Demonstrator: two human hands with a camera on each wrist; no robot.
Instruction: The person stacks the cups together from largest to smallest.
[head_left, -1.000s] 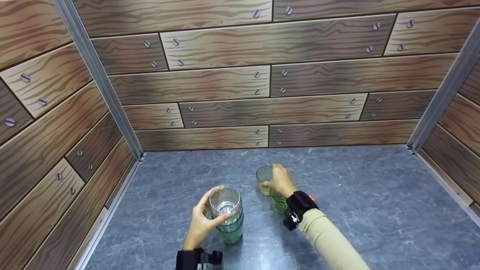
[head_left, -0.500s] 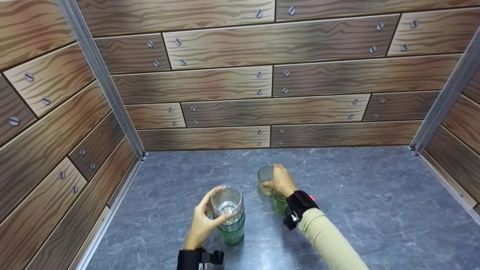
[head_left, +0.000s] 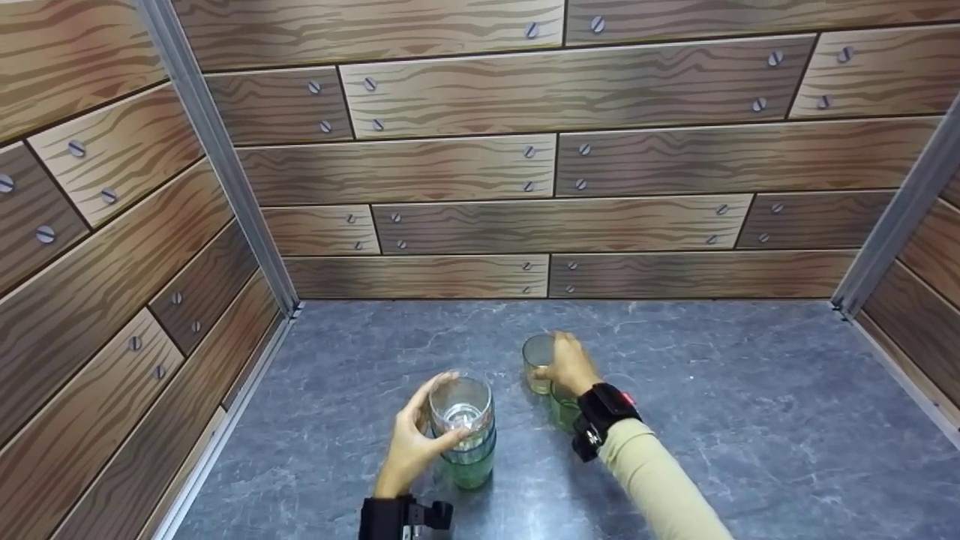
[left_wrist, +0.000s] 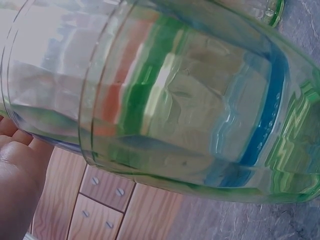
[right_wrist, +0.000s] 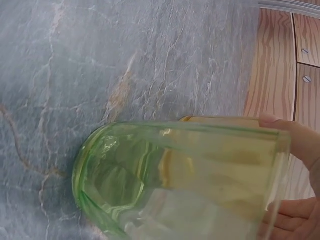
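Observation:
My left hand curls round the upper part of an upright stack of nested drinking glasses, clear at the top and green at the bottom. Up close in the left wrist view, the stack shows a blue band and blurred orange and green stripes. To the right, my right hand grips a yellowish glass near its rim. A green glass stands nearer the camera, beside the yellowish one, and overlaps it in the right wrist view. My right hand and wrist partly cover both in the head view.
The glasses stand on a grey marble-patterned tabletop. Wood-print panels close off the back and both sides, with metal corner posts between them. A black wrist camera sits low beside the green glass.
The head view has turned a little, so the whole scene lies slightly further right in it. Both hands keep their holds and the glasses stay where they were.

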